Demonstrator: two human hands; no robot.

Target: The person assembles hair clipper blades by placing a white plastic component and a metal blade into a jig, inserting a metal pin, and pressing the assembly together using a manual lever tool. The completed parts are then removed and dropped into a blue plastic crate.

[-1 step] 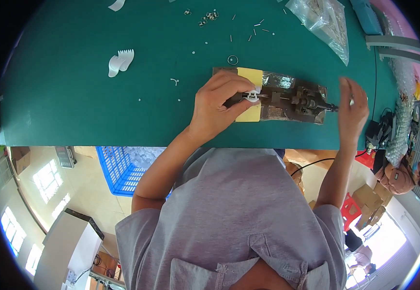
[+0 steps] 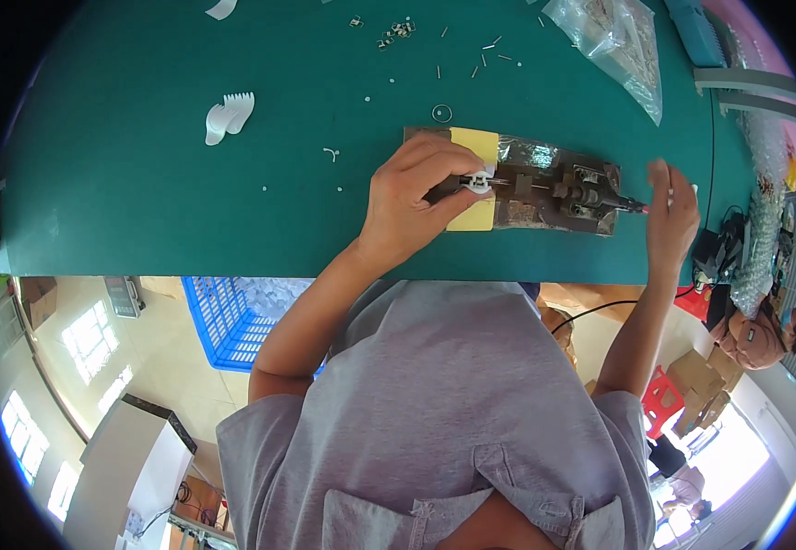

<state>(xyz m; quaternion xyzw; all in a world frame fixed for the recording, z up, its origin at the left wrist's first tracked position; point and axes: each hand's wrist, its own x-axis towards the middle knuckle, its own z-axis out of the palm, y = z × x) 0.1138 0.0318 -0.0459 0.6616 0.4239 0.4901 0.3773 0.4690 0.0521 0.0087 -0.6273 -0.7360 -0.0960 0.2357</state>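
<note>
A small white plastic part (image 2: 479,182) is pinched between the thumb and fingers of my left hand (image 2: 412,197). It sits against the metal rod of a dark bench fixture (image 2: 545,213), over a yellow strip (image 2: 473,216) on the base. At the fixture's right end is a dark push-rod clamp (image 2: 591,194) with a reddish handle tip. My right hand (image 2: 673,220) is beside that tip, its fingers raised, apart and slightly blurred. Whether the palm presses on the tip is hard to see.
Small metal clips (image 2: 398,32), several pins (image 2: 485,60) and a thin ring (image 2: 441,114) lie beyond the fixture. White curved toothed pieces (image 2: 230,117) are at left. A clear plastic bag (image 2: 611,46) lies far right. Below the table edge stands a blue basket (image 2: 219,330).
My right hand has shifted slightly, its fingers lower, and the reddish handle tip now shows beside it. My left hand stays on the white plastic part.
</note>
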